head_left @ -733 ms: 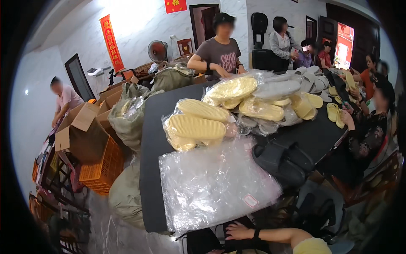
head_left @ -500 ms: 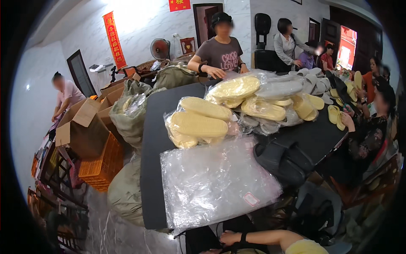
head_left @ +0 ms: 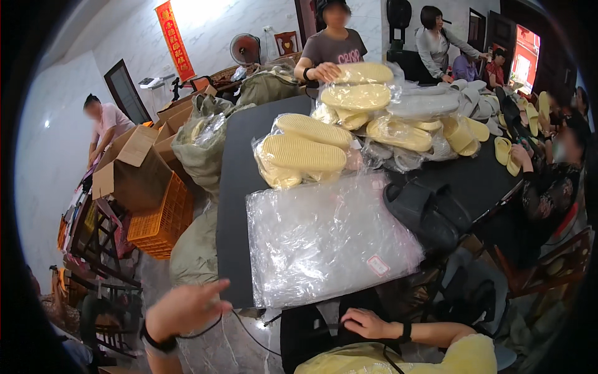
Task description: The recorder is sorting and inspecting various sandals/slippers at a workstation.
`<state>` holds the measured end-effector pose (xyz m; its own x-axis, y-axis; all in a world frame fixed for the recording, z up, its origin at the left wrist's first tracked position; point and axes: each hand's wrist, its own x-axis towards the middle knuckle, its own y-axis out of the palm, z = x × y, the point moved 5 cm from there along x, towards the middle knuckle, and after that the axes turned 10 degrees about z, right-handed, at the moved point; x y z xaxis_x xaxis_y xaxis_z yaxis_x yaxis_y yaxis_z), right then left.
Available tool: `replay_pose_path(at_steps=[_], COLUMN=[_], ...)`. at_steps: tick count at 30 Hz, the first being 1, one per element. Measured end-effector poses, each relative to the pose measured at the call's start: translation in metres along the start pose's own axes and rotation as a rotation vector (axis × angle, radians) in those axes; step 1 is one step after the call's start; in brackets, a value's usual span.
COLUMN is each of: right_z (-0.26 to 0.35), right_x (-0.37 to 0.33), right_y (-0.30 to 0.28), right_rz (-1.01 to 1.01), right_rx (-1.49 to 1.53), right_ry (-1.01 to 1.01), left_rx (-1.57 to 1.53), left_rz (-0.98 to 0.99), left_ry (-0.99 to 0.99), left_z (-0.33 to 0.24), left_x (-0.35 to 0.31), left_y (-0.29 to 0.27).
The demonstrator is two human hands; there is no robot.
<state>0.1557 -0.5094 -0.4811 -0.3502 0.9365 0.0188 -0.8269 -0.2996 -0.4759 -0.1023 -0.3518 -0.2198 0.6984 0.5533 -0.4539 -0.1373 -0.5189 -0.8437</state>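
Note:
My left hand is raised beside the near left corner of the black table. Its fingers are partly stretched out and a little smeared, with nothing in them. Low at the front, my right hand rests on my dark-clothed lap, fingers loosely apart and empty. Nearest to both hands lies a flat stack of clear plastic bags, bearing a small pink-edged label. Behind it are bagged yellow slippers, soles up. A pair of black slippers sits at the stack's right.
Across the table a person touches more bagged yellow slippers. Other people sit or stand along the right side among loose slippers. On the left are cardboard boxes, an orange crate and green sacks.
My left hand has come up into view at the lower left. My right hand has shifted slightly right and up in the picture. The person opposite now lifts a bagged slipper pair.

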Motion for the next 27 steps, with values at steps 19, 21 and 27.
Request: replay_pose_path(at_steps=[19,21,27], right_z=[0.057,0.051,0.038], right_x=[-0.118,-0.147,-0.132], right_y=[-0.183,-0.19,-0.156], right_rz=[0.419,0.367,0.606], right_rx=[0.508,0.624,0.28], right_ry=[-0.172,-0.104,0.318], left_rx=[0.734,0.763,0.874], left_rz=[-0.514,-0.537,-0.596], left_ry=[0.007,-0.001,-0.008], left_z=[0.027,0.018,0.033], left_x=[0.288,0.305,0.335], left_y=[-0.103,-0.108,-0.099])
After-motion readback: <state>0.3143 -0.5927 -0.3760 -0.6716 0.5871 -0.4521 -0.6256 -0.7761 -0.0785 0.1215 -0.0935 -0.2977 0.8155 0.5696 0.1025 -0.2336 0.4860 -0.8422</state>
